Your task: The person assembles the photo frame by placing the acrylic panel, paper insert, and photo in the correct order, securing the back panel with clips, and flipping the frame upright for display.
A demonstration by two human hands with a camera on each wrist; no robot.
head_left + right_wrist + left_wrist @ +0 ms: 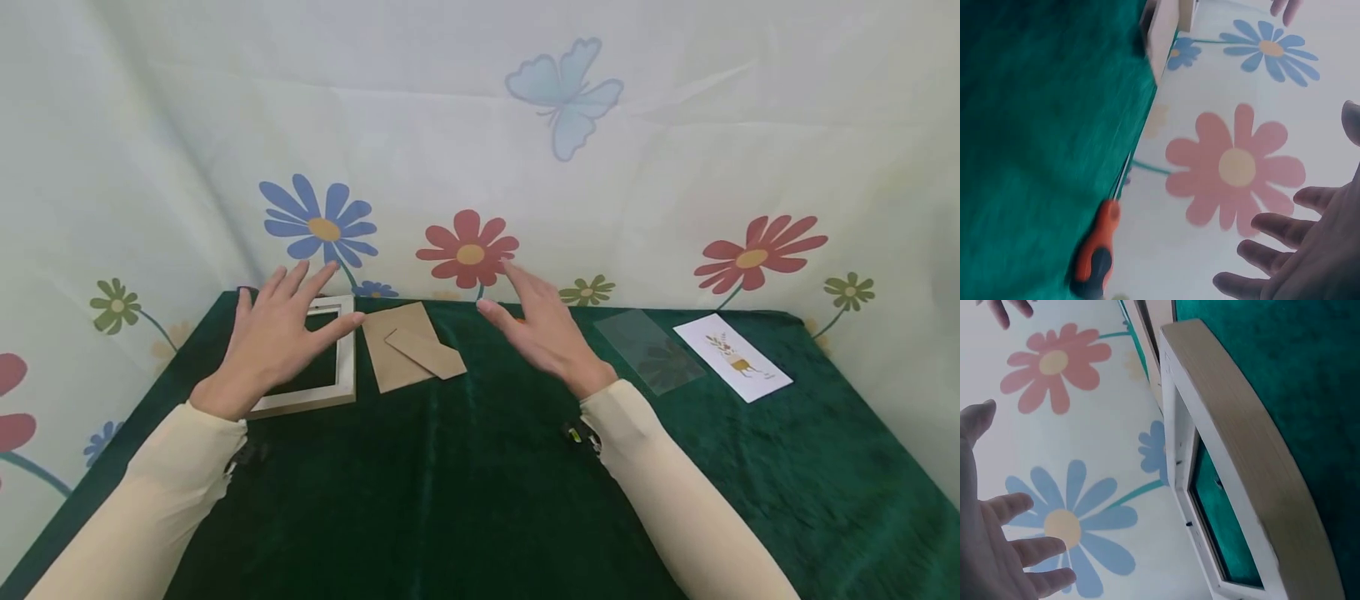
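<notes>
My left hand (273,333) hovers over a white picture frame (345,354) at the left, fingers spread and holding nothing. The left wrist view shows the picture frame (1229,419) close by, its wooden side edge facing the camera. My right hand (546,325) is raised with fingers extended, also holding nothing. Below it on the cloth lies a screwdriver (1099,244) with an orange and black handle, nearly hidden behind the hand in the head view. Between the hands sits a brown backing board (393,367) with an angled stand piece (435,354) on top.
A clear sheet (652,354) lies right of my right hand, beside a white card (735,358) printed with a plant in a pot. Dark green cloth (465,483) covers the table. A flower-printed curtain (420,125) hangs right behind the table's far edge.
</notes>
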